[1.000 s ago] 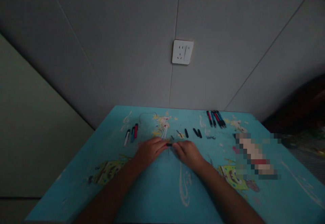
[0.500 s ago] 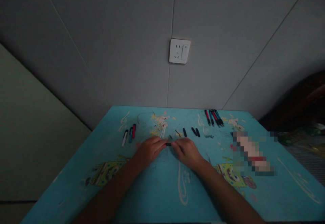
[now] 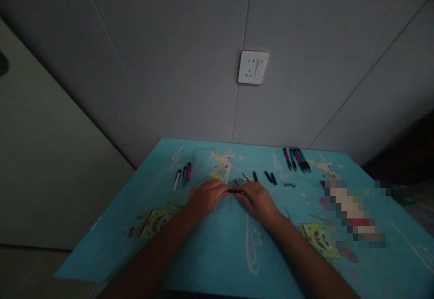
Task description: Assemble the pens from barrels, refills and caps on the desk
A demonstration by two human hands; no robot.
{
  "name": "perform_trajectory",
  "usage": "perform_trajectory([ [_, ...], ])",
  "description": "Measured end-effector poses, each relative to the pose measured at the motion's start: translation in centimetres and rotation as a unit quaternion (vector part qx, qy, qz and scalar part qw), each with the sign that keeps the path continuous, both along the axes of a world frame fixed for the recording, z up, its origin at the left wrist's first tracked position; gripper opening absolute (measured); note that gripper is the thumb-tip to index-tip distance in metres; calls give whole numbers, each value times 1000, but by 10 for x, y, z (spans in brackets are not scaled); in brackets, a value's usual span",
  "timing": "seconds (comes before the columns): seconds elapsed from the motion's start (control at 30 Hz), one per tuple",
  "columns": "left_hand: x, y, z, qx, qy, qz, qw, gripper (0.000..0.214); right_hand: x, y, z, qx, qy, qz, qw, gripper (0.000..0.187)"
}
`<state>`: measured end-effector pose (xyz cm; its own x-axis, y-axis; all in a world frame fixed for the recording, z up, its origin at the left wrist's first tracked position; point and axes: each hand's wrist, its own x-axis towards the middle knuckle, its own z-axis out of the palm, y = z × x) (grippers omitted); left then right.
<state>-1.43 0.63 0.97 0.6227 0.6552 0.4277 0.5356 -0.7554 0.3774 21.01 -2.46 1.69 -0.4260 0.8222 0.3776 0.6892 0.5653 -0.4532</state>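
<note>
Both my hands rest on a light blue cartoon-printed table. My left hand and my right hand have their fingers curled and pinch the two ends of a small dark pen part between them. Thin white refills lie just beyond my fingers. Short black pen pieces lie to the right of them.
Three pen barrels, white, blue and red, lie at the left back. A bunch of red and dark pens lies at the back right. A wall socket sits on the grey wall. A blurred patch covers the right side.
The hands keep their pinch on the dark part. The whole scene has shifted slightly right in the picture as my head turned.
</note>
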Motion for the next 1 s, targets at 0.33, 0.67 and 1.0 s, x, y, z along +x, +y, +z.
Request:
perform_trajectory([
  [0.33, -1, -3, 5, 99, 22, -22, 995, 21, -11, -9, 2, -41, -33, -42, 998, 40],
  [0.67, 0, 5, 3, -12, -251, 126, 960, 37, -16, -10, 2, -172, 189, -73, 964, 43],
  [1.0, 20, -2, 9, -359, -559, 95, 741, 62, -38, -20, 1, -165, 142, -6, 976, 37],
])
